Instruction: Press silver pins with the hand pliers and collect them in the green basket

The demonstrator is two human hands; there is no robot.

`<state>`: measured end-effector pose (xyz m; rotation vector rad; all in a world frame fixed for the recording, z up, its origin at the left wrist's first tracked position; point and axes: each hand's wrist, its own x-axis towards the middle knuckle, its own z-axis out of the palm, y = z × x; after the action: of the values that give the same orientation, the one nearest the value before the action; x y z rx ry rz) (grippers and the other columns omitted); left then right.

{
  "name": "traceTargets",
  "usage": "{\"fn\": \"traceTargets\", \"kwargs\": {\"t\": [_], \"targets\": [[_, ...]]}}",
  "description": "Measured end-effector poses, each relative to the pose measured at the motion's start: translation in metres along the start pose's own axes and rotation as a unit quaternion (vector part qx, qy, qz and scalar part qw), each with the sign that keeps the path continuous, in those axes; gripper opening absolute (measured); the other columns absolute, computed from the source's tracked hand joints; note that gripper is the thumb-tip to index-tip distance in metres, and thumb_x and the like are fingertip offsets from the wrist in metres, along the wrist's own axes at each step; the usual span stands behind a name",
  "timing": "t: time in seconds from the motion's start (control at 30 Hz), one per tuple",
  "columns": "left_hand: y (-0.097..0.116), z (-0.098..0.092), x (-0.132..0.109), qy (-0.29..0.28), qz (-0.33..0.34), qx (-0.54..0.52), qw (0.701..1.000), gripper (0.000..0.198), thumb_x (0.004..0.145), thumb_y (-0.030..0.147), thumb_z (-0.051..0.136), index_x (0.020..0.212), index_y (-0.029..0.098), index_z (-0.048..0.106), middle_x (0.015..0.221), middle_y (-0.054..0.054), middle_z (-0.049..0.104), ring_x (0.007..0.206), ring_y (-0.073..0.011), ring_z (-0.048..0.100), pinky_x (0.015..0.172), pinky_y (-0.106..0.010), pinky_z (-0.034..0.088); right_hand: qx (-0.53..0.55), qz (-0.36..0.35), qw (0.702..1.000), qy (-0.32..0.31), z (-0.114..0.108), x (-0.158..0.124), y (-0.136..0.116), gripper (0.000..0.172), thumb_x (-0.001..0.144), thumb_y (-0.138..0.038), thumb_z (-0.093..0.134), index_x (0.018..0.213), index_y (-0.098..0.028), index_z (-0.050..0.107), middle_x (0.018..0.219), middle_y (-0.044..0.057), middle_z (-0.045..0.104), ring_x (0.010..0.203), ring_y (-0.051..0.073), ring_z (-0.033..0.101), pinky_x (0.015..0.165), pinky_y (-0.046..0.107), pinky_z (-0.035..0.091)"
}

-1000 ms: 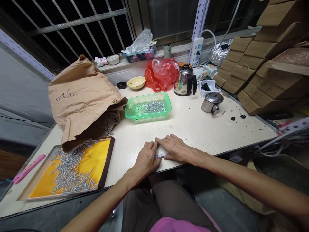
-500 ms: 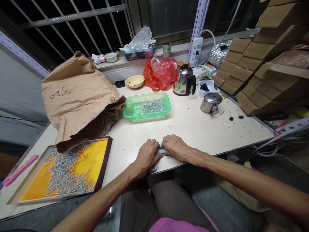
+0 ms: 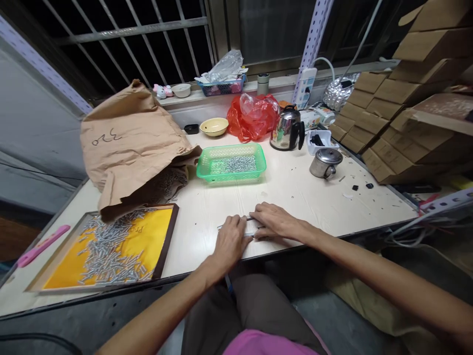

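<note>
Close to the front edge of the table, a flat, pale grey piece (image 3: 250,227) with straight edges lies between my hands; its kind I cannot make out. My left hand (image 3: 231,239) grips its left part, fingers bent over the far side and thumb at the near side. On its right part, my right hand (image 3: 271,221) is closed in the same way. Both hands cover most of the piece. Beyond them stands a green plastic basket (image 3: 232,176) with many small metal pins (image 3: 240,163) in it.
At left, a shallow tray (image 3: 170,231) holds a heap of metal pins, beside a pink-handled tool (image 3: 43,246). A large brown paper bag (image 3: 129,143) leans behind it. Further back are a kettle (image 3: 287,129), a red plastic bag (image 3: 251,118), a metal cup (image 3: 325,163) and stacked cardboard boxes (image 3: 402,98).
The head view has shifted slightly, so the table things sit a little further right. The grey piece shows more between my hands, which have moved slightly apart and still grip it.
</note>
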<state>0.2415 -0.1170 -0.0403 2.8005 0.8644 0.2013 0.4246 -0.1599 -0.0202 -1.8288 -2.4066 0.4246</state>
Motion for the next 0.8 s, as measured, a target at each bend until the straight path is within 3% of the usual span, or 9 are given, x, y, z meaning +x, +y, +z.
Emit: {"fn": "traceTargets", "kwargs": {"t": [0.17, 0.3, 0.53, 0.6, 0.67, 0.8], "targets": [[0.031, 0.026, -0.028, 0.048, 0.043, -0.031, 0.997, 0.036, 0.088, 0.018, 0.044, 0.124, 0.013, 0.045, 0.133, -0.014, 0.047, 0.128, -0.0264, 0.037, 0.103, -0.044, 0.037, 0.007, 0.021, 1.000, 0.012, 0.004, 0.007, 0.006, 0.017, 0.089, -0.025, 0.049, 0.097, -0.016, 0.062, 0.094, 0.008, 0.059, 0.090, 0.018, 0.052, 0.075, 0.027, 0.037], [0.044, 0.043, -0.033, 0.059, 0.032, -0.073, 0.995, 0.032, 0.091, 0.020, 0.040, 0.121, 0.017, 0.050, 0.127, -0.010, 0.055, 0.123, -0.0237, 0.045, 0.106, -0.047, 0.034, -0.073, 0.031, 0.997, 0.019, 0.016, 0.025, 0.001, 0.011, 0.087, -0.019, 0.052, 0.087, -0.015, 0.062, 0.091, 0.007, 0.061, 0.089, 0.020, 0.051, 0.075, 0.030, 0.034], [0.045, 0.044, -0.035, 0.084, 0.023, -0.091, 0.992, 0.031, 0.090, 0.016, 0.037, 0.117, 0.017, 0.053, 0.122, -0.011, 0.058, 0.121, -0.0236, 0.048, 0.106, -0.047, 0.034, -0.127, 0.045, 0.990, 0.043, 0.010, 0.044, -0.006, 0.012, 0.088, -0.020, 0.049, 0.089, -0.017, 0.061, 0.092, 0.008, 0.061, 0.090, 0.022, 0.048, 0.075, 0.034, 0.032], [0.044, 0.047, -0.036, 0.083, 0.028, -0.101, 0.991, 0.035, 0.089, 0.014, 0.036, 0.121, 0.017, 0.050, 0.123, -0.011, 0.057, 0.121, -0.0240, 0.047, 0.104, -0.046, 0.036, -0.112, -0.005, 0.993, 0.031, 0.007, 0.045, -0.024, 0.012, 0.088, -0.019, 0.049, 0.092, -0.019, 0.061, 0.093, 0.007, 0.060, 0.089, 0.022, 0.047, 0.074, 0.034, 0.032], [0.043, 0.056, -0.036, 0.072, 0.028, -0.116, 0.990, 0.037, 0.088, 0.012, 0.034, 0.122, 0.017, 0.049, 0.118, -0.011, 0.060, 0.114, -0.0243, 0.052, 0.099, -0.044, 0.042, -0.083, -0.100, 0.991, 0.016, 0.007, 0.047, -0.048, 0.012, 0.088, -0.019, 0.050, 0.093, -0.023, 0.060, 0.094, 0.005, 0.059, 0.089, 0.021, 0.045, 0.073, 0.033, 0.032], [0.039, 0.079, -0.042, 0.046, -0.007, -0.132, 0.990, 0.042, 0.084, 0.010, 0.033, 0.122, 0.020, 0.050, 0.107, -0.010, 0.064, 0.101, -0.0262, 0.059, 0.087, -0.043, 0.050, -0.072, -0.245, 0.967, -0.019, 0.015, 0.059, -0.089, 0.013, 0.088, -0.018, 0.049, 0.089, -0.027, 0.060, 0.091, 0.002, 0.060, 0.093, 0.021, 0.043, 0.075, 0.034, 0.033]]}}
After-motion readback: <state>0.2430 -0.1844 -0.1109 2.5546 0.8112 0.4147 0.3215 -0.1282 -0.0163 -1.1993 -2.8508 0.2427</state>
